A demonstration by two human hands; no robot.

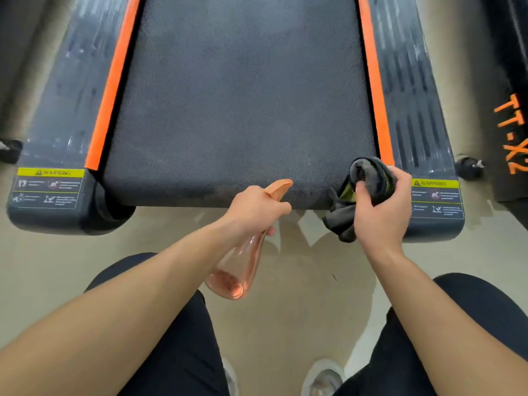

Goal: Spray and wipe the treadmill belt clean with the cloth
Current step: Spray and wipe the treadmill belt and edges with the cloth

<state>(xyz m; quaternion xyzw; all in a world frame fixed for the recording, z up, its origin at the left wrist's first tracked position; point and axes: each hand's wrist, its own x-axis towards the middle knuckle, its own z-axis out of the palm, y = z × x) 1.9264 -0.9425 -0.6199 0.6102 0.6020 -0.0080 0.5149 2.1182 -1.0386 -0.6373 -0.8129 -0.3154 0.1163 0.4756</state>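
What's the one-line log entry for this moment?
left hand: holds spray bottle, nozzle toward belt | right hand: grips cloth at belt's near right corner

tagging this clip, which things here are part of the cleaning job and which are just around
In the job: treadmill belt, spray bottle in left hand, cloth in right hand.
Just there: warning stickers, orange side strips, equipment marked TT-X2.

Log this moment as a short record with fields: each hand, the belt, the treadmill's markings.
left hand: grips pink see-through spray bottle, nozzle towards belt's near edge
right hand: grips bunched dark cloth at belt's near right corner
treadmill belt: dark, textured, faint pale smudges
orange strips: one along each side of belt
warning labels: yellow-headed, on both near corners
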